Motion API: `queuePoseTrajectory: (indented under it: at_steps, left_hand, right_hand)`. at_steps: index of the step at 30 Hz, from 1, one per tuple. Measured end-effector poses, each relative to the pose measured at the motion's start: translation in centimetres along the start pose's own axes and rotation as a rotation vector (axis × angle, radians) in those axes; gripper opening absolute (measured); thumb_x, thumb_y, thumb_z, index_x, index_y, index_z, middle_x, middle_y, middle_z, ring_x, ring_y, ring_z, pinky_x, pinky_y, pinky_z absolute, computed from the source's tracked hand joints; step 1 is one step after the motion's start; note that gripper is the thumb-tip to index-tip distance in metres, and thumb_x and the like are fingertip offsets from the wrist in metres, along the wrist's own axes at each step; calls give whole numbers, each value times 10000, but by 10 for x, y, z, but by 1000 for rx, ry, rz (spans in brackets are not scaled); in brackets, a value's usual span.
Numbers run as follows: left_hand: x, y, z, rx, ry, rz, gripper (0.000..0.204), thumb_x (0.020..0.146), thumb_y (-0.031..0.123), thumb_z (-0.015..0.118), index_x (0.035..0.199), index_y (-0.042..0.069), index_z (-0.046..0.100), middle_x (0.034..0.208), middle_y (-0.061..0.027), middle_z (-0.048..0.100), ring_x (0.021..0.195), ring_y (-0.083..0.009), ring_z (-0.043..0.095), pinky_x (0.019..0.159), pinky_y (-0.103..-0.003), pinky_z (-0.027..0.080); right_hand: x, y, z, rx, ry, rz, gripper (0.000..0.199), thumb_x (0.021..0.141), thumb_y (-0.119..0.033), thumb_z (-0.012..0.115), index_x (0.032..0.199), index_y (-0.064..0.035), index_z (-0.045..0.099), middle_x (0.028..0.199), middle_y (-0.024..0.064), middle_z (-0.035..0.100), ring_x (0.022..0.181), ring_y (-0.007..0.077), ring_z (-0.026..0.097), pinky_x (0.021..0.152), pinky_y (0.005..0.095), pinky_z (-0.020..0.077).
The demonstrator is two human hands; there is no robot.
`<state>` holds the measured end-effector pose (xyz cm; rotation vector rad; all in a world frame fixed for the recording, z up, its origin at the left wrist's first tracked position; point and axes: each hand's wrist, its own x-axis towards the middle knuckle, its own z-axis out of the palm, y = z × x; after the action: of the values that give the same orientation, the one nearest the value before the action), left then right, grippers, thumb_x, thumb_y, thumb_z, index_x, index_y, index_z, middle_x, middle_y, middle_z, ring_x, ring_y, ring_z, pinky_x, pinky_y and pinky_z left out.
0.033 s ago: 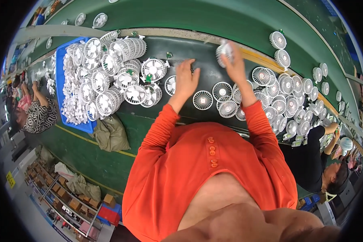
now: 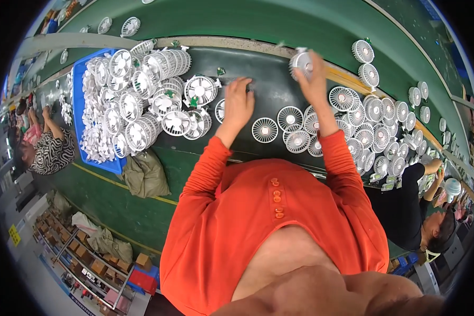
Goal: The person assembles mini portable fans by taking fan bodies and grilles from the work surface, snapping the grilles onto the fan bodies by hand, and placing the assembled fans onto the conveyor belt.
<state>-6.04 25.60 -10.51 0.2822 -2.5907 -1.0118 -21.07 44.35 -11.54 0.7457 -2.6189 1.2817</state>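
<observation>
Fingers of the right hand (image 2: 316, 84) curl around a white fan head (image 2: 300, 63) near the far edge of the table (image 2: 271, 79); the left hand (image 2: 239, 101), loosely parted, seems empty. I judge one piece is being handled; next calls for steady grip.

Open bench (image 2: 271, 100) between 2 fan piles (image 2: 381, 135)

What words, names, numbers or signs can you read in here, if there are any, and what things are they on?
None can be read clearly.
Yellow sign, far left: dark marks, too small to read.
Dark blue strip, lower left: pale marks, too small to read.
White fan in the right hand: no readable writing; it looks a bit blurred.
</observation>
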Motion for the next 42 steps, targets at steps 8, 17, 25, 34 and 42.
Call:
queuePoseTrajectory:
  at_steps: [8,17,25,34,42]
  left_hand:
    - [-28,-51,-7,457,-314,-78,235,760,40,550,987,50,608,967,-145,605,850,-306,582,752,-385,487]
    - [-7,-36,-10,315,-266,-246,104,854,134,573,928,65,552,760,-180,635,714,-357,629,593,-452,482]
    - [-12,-27,16,-481,-31,-399,190,893,141,558,999,-8,611,900,-125,641,835,-239,624,742,-311,474]
    - [-18,7,26,-1619,-142,-890,552,963,506,342,1225,41,484,1177,-73,561,1041,-181,566,884,-330,459]
    - [-11,21,42,-1272,130,-682,321,993,322,366,1116,52,489,1047,-48,521,939,-140,508,823,-295,417]
  right_hand:
    - [-97,-47,4,-31,-702,-319,629,650,-233,763,1210,-73,527,1305,174,449,1218,364,404,1023,458,335]
    - [-105,-51,12,69,-664,-241,770,595,-260,808,1283,-123,489,1256,157,448,1135,350,432,959,442,371]
    - [-63,-75,9,190,-286,-63,833,568,-218,826,1310,-106,462,1283,141,436,1123,353,432,956,422,386]
    - [-58,-68,23,155,-367,-191,758,647,-326,760,1305,-104,454,1288,177,388,1117,381,406,951,457,386]
    - [-71,-72,49,512,-304,41,709,826,-375,584,1377,-38,291,1352,219,355,1224,413,359,1029,434,314]
